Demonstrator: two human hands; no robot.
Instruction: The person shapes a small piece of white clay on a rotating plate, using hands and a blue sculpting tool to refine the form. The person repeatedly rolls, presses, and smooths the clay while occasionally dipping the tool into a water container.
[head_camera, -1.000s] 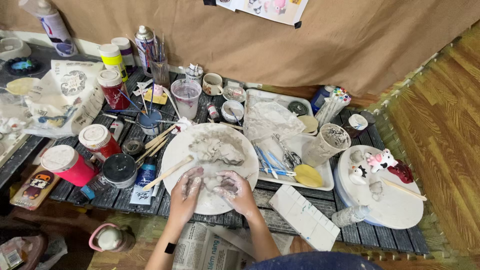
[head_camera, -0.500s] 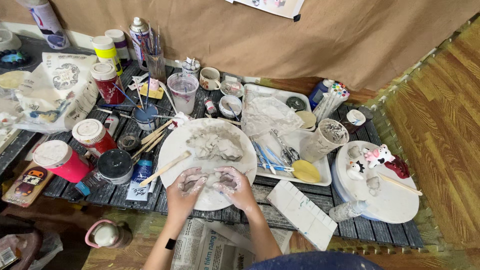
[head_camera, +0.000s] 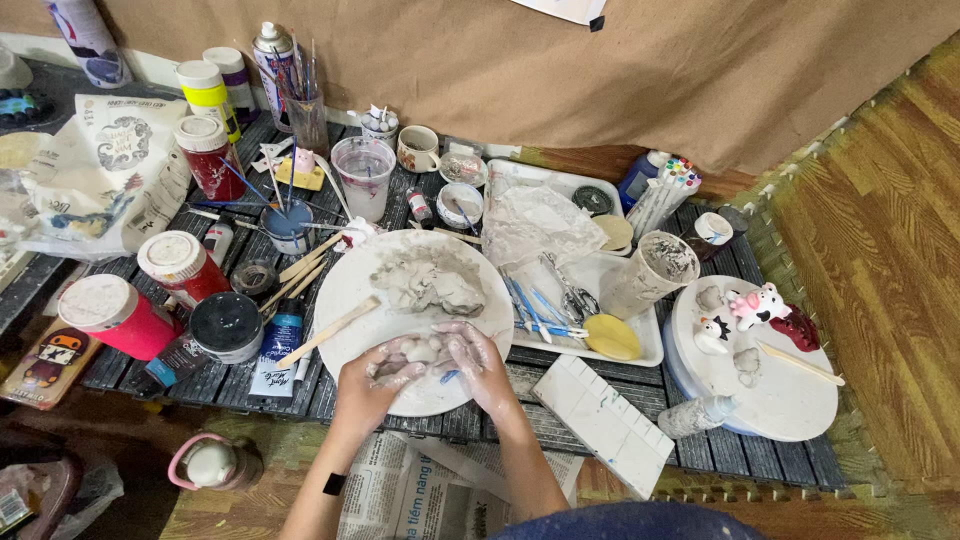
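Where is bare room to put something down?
Free: the round white board in front of the small cow figure, and the dark slats between the clay-covered round plate and the white rectangular palette. The left side is crowded with jars.

Both hands' fingers kneading clay lump, round white board

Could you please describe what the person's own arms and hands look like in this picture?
Both forearms are bare, with no sleeves in view. The left hand and right hand wear no gloves and are smeared with pale grey clay over the fingers. A narrow black band circles the left wrist.
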